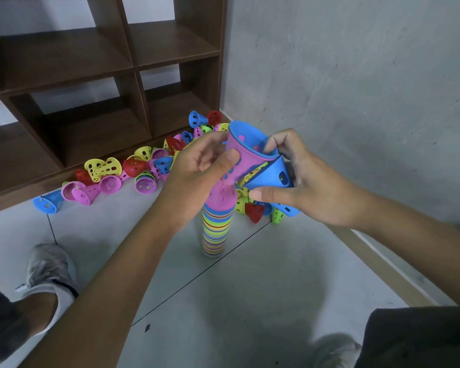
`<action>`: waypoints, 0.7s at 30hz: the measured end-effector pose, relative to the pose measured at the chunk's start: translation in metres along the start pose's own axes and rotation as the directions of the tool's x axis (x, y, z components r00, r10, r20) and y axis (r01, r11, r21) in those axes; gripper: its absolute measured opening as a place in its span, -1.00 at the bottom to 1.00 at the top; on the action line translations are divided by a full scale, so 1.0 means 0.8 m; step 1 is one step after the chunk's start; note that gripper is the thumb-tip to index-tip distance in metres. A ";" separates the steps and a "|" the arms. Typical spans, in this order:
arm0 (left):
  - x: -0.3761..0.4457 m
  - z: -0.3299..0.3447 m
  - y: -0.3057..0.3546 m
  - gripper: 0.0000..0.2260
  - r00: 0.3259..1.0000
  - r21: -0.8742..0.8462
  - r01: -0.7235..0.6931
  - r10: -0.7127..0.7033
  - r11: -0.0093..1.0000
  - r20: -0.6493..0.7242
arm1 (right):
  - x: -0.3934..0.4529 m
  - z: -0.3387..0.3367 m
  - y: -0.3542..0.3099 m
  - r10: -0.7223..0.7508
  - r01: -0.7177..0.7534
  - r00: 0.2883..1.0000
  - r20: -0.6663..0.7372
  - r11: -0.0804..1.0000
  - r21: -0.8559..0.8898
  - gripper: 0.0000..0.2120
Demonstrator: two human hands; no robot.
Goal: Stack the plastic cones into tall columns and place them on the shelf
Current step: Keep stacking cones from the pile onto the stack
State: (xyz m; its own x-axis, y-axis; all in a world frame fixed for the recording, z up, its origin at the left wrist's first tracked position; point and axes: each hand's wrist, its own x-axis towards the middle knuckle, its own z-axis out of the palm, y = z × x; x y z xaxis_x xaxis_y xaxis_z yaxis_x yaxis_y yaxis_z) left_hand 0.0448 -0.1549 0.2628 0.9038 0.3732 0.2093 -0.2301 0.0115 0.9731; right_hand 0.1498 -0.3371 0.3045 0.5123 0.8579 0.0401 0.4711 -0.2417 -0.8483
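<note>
Head view: left hand (197, 168) pinches pink cone (243, 160), right hand (303, 187) grips blue cone (272, 176), hiding column (217, 229) top.

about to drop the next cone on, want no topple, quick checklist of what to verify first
1. Left hand grips the pink cone: ok.
2. Right hand grips the blue cone: ok.
3. Striped column upright on the floor: ok.
4. Column top free to receive a cone: cannot tell, hands hide it.
5. Shelf compartments free for the column: ok.
6. Loose cones clear of the column base: ok.
</note>
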 end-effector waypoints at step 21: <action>0.012 -0.055 -0.011 -0.53 0.958 0.563 0.043 0.126 0.825 -0.258 | 0.001 -0.004 0.031 0.104 -0.101 0.995 -0.005 0.956 -0.275 -0.22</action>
State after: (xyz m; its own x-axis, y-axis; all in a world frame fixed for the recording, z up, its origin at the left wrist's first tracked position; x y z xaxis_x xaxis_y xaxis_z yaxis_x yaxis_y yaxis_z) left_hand 0.0397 -0.1109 0.2522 0.7435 0.5985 0.2983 0.0523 -0.4968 0.8663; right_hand 0.1637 -0.3438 0.2851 0.5620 0.8259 -0.0457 0.5958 -0.4425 -0.6702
